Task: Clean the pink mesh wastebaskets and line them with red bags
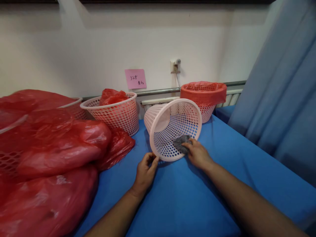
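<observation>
Blue table (185, 197), pink basket (172, 126) tipped on its side, mouth toward the person.
On the near rim the left hand (145, 172) pinches; the right hand (197, 153) presses a grey cloth (181, 143), perhaps a scouring pad, inside. This one is bare; a back basket (204, 95) already wears a red bag, with spare bags (49, 148) heaped left.

Place: plain indoor utility room; exact kind cannot be told.
Work surface: counter (177, 197) under a blue cover.
Wall: white, with socket (175, 65), pink paper note (135, 79), radiator (158, 100).
Side: blue curtain (278, 92).
Stock: several pink plastic baskets (177, 120), red plastic bags (49, 144).
</observation>
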A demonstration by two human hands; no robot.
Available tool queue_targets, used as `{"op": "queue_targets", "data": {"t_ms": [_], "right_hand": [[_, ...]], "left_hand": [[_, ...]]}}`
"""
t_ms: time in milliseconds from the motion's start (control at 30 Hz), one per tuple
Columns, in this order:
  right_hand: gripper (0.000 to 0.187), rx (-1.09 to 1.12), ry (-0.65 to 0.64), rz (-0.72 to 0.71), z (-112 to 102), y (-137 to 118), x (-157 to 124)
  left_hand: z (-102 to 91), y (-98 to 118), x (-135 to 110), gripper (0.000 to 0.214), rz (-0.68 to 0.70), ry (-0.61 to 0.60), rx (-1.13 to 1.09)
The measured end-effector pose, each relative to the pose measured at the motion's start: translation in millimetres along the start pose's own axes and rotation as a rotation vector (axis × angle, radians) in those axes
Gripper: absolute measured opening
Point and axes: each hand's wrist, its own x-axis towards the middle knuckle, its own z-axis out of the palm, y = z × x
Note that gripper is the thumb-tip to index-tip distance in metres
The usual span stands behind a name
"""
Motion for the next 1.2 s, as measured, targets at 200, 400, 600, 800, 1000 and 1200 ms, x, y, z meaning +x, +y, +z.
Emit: {"op": "queue_targets", "data": {"t_ms": [200, 400, 600, 800, 1000, 1200], "right_hand": [[0.074, 0.405, -0.276, -0.354, 17, -23, -10], [0.054, -0.064, -0.091, -0.099, -15, 3, -3], [0.057, -0.084, 0.005, 0.008, -5, 1, -2], [0.069, 0.320, -0.187, -0.306, 18, -24, -13], [0.050, -0.105, -0.076, -0.124, -10, -4, -5], [0.053, -0.125, 0.020, -0.009, -3, -5, -3]], "left_hand": [[10.6, -12, -1, 0.026, 0.006, -0.173, -0.007], [-5.7, 2, 1, 0.022, 0.023, 0.037, 0.059], [-3.4, 5, -1, 0.023, 0.011, 0.044, 0.021], [12.3, -12, -2, 0.028, -0.022, -0.140, -0.012], [-3.2, -1, 0, 0.024, -0.013, -0.007, 0.038], [-1.0, 7, -5, 0.024, 0.035, 0.050, 0.042]]}}
